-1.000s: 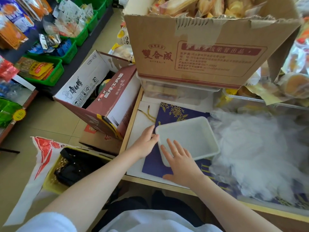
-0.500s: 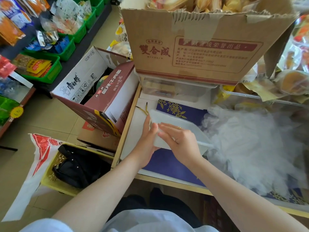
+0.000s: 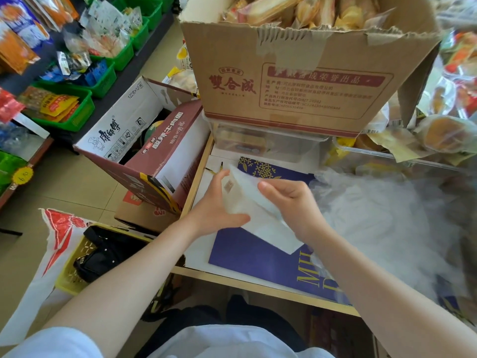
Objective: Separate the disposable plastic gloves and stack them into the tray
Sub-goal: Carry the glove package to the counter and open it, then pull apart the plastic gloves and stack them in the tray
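Observation:
A white plastic tray (image 3: 249, 205) is lifted off the counter and tipped steeply, its underside with a small label turned toward me. My left hand (image 3: 216, 205) holds its left side, thumb and fingers spread around the edge. Over the tray's right rim, my right hand (image 3: 291, 205) grips with curled fingers. A heap of thin, translucent disposable gloves (image 3: 387, 228) lies on the counter just to the right of both hands.
A blue bag with gold print (image 3: 258, 257) lies flat under the tray. A large cardboard box of packaged bread (image 3: 296, 86) stands behind on clear bins. An open noodle carton (image 3: 144, 151) leans at the counter's left edge. Green snack bins (image 3: 62, 107) line the left.
The tray lay flat on the blue bag a second ago. Both hands took hold of it, lifted it and tipped it up on edge.

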